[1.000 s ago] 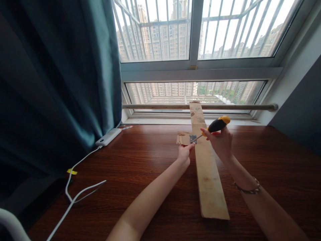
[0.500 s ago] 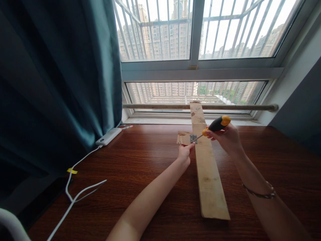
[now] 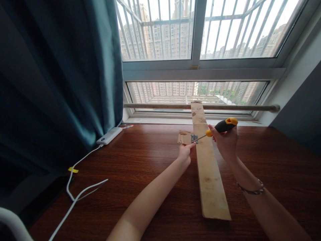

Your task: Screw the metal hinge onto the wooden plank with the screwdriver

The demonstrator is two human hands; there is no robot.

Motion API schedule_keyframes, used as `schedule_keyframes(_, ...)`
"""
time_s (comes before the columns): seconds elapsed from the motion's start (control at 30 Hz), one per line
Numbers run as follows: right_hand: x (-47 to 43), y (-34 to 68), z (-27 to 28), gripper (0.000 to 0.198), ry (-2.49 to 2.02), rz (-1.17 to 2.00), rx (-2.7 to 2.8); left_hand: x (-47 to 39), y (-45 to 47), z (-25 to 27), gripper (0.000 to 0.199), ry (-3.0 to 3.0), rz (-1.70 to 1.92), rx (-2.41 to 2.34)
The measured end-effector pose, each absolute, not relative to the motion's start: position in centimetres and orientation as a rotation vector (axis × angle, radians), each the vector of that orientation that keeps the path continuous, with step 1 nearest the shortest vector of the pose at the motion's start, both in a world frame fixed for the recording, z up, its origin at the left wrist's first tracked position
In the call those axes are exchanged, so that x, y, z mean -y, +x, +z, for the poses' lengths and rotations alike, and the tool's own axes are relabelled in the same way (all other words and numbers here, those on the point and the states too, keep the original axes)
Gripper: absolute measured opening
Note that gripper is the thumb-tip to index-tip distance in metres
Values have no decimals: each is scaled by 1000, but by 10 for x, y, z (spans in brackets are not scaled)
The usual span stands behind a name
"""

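In the head view, my right hand (image 3: 227,142) grips a black-and-yellow screwdriver (image 3: 224,125). The shaft slants down to the left, its tip at a small metal hinge (image 3: 194,138). That hinge spans the joint between a long wooden board (image 3: 209,177) and a short wooden piece (image 3: 184,136) on the board's left side. Close under the short piece is my left hand (image 3: 185,152), closed, with its fingertips at the hinge's lower edge beside the screwdriver tip. Whatever those fingers pinch is too small to make out.
The board lies on a dark wooden tabletop (image 3: 150,174), its far end by a horizontal rail (image 3: 240,107) at the window. To the left are a white power strip (image 3: 109,135), a white cable (image 3: 71,185), yellow tape (image 3: 73,170) and a blue curtain (image 3: 100,67).
My right hand has turned, and the screwdriver handle now sits slightly lower and farther right. The tip stays at the hinge. My left hand keeps its place.
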State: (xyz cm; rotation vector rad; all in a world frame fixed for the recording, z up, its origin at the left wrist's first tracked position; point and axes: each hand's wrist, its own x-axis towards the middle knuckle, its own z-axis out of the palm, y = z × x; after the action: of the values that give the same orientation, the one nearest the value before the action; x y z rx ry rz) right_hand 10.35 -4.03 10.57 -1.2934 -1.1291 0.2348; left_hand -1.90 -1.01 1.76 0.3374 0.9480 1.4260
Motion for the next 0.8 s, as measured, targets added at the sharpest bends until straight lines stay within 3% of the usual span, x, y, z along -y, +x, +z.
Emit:
schedule_keyframes(0.37,42,109,119,45,-927,542,1444,11,-20,19,28,309,1416,-931)
schedule_keyframes(0.47,49,110,124,46,-874,519,1619,12,-20,21,28,285,1418,-924)
schedule_keyframes(0.6,55,113,127,29,-876,335,1690,11,-19,21,27,274,1423,-923)
schedule_keyframes(0.8,52,114,125,36,-894,445,1533,10,-19,17,28,316,1434,-928)
